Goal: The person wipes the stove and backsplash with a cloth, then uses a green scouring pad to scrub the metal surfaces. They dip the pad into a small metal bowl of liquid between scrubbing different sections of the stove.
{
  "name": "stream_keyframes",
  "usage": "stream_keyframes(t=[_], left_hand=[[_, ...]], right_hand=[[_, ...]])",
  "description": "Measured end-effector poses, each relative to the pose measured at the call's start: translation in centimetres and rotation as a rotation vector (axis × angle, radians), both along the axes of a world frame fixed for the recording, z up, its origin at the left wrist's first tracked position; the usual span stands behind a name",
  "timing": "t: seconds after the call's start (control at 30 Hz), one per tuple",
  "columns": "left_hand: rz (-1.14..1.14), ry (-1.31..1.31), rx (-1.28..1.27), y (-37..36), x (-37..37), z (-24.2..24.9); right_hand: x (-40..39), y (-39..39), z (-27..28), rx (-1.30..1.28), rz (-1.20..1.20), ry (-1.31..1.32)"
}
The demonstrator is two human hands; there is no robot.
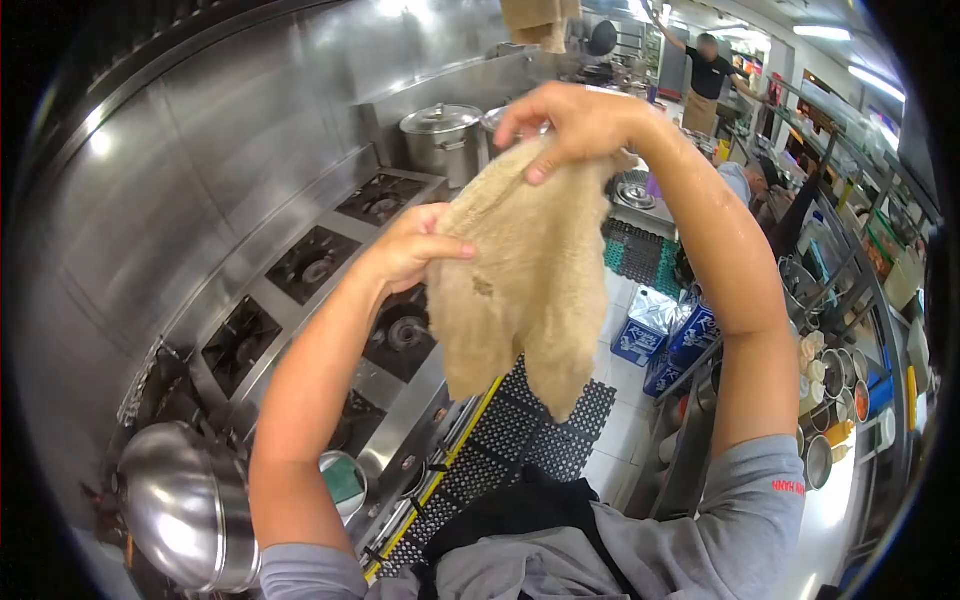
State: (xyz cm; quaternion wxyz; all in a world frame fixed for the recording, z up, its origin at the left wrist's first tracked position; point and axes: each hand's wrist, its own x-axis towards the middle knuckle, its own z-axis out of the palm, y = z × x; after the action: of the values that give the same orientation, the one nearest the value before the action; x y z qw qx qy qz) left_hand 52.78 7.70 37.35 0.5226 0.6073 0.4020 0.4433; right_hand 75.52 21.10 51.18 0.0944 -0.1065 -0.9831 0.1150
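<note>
A beige cloth (540,270) with a small dark stain hangs from both hands in front of me, its lower end in two drooping flaps. My left hand (415,245) grips its left edge, thumb lying across the front. Higher up and to the right, my right hand (575,120) holds the top edge between thumb and fingers, the arm raised and bent. Behind and left of the cloth lies the stove top (330,220) with several burners.
Lidded steel pot (441,140) at the stove's back; large steel dome (190,505) lower left; bowl with green cloth (343,482) beside it. Blue boxes (640,340) and a shelf rack with containers (840,390) at right. One person (705,80) stands far back; another (745,180) bends at right.
</note>
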Motion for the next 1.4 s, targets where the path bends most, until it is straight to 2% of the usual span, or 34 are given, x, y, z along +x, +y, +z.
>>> stream_keyframes(t=[0.07,0.13,0.17,0.23,0.27,0.33,0.37,0.4,0.47,0.5,0.53,0.57,0.6,0.63,0.67,0.7,0.73,0.77,0.8,0.83,0.87,0.93,0.97,1.03,1.07,1.13,1.17,1.2,1.27,1.3,1.33,1.4], left_hand=[[0.060,-0.186,-0.010,2.1,-0.4,-1.2],[0.127,-0.197,0.031,3.7,-1.2,-1.9],[0.143,-0.191,0.058,4.4,-1.9,-2.2],[0.134,-0.146,0.059,5.4,-3.7,-2.3],[0.142,-0.145,0.053,5.7,-4.6,-2.3],[0.174,0.105,0.068,6.2,-6.1,-1.8],[0.228,0.143,0.061,6.4,-6.8,-1.5],[0.235,0.139,0.059,6.8,-7.6,-1.4],[0.266,-0.046,0.139,7.4,-9.5,-1.4],[0.313,-0.124,0.174,7.6,-10.2,-1.6],[0.368,-0.282,0.236,8.1,-10.5,-2.3],[0.404,-0.331,0.286,8.5,-11.8,-3.9],[0.386,-0.543,0.281,9.8,-13.7,-7.5],[0.460,-0.712,0.004,9.9,-14.5,-10.6],[0.487,-0.640,0.041,10.2,-13.6,-13.4],[0.690,-0.422,0.026,11.2,-14.5,-18.6],[0.830,-0.340,-0.175,9.9,-13.8,-20.0],[1.013,-0.268,-0.167,9.2,-12.5,-21.0],[1.021,-0.246,-0.114,8.3,-12.8,-23.2],[1.046,-0.221,-0.015,8.0,-13.2,-25.5],[1.076,-0.303,-0.054,7.7,-13.3,-26.8],[1.124,-0.422,-0.134,7.9,-14.6,-28.9],[1.148,-0.419,-0.136,8.2,-15.3,-29.2],[1.089,-0.674,-0.279,8.8,-15.4,-28.1],[1.117,-0.677,-0.279,9.1,-15.2,-27.4],[1.034,-0.039,-0.158,9.5,-15.0,-25.5],[1.004,0.334,-0.164,9.5,-14.6,-24.8],[0.957,0.539,-0.162,9.8,-13.6,-23.8],[0.703,0.948,-0.250,10.1,-13.2,-24.6],[0.727,0.948,-0.265,9.9,-13.3,-25.4],[0.681,0.984,-0.276,9.7,-13.7,-26.0],[0.650,1.036,-0.289,10.2,-13.9,-26.1]], right_hand=[[1.7,4.6,-1.8,0.028,-0.007,-0.087],[2.9,7.4,-2.7,0.204,-0.231,-0.350],[3.6,8.7,-3.1,0.203,-0.224,-0.355],[4.9,11.8,-4.2,-0.176,-0.214,-0.128],[5.3,13.3,-5.3,-0.181,-0.206,-0.129],[5.2,15.2,-6.9,-0.859,0.011,0.313],[5.0,16.0,-7.7,-1.014,0.056,0.432],[4.5,16.5,-8.3,-1.016,0.061,0.424],[2.2,18.1,-9.4,-1.169,0.075,0.614],[1.3,19.7,-10.1,-1.212,0.069,0.610],[-0.3,20.2,-10.7,-1.273,-0.018,0.726],[-2.1,20.2,-11.7,-1.338,-0.103,0.832],[-4.0,20.9,-13.6,-1.554,0.074,0.842],[-5.4,20.5,-16.3,-1.736,0.118,0.803],[-7.0,19.9,-20.2,-1.706,0.051,0.687],[-8.7,23.0,-27.6,-1.436,-0.051,0.552],[-9.4,20.4,-28.9,-1.129,-0.199,0.440],[-10.1,21.6,-33.6,-1.091,-0.261,0.433],[-10.7,20.0,-33.6,-1.464,-0.232,0.430],[-10.9,21.0,-35.8,-1.534,-0.256,0.413],[-10.9,21.4,-36.9,-1.547,-0.252,0.387],[-11.6,22.8,-37.5,-1.513,-0.704,0.384],[-11.6,23.8,-38.7,-1.523,-0.688,0.364],[-12.0,25.6,-40.0,-1.458,-0.335,0.252],[-12.3,26.2,-39.6,-1.469,-0.316,0.230],[-13.2,26.1,-36.7,-0.459,0.103,-0.197],[-13.8,26.5,-37.4,-0.408,-0.005,-0.228],[-14.4,27.7,-38.7,-0.411,0.027,-0.230],[-15.6,31.0,-41.0,-0.258,0.189,-0.040],[-16.6,31.4,-38.7,-0.029,0.342,0.126],[-17.0,32.6,-38.8,-0.029,0.367,0.130],[-18.3,35.1,-38.7,-0.743,0.162,-0.272]])
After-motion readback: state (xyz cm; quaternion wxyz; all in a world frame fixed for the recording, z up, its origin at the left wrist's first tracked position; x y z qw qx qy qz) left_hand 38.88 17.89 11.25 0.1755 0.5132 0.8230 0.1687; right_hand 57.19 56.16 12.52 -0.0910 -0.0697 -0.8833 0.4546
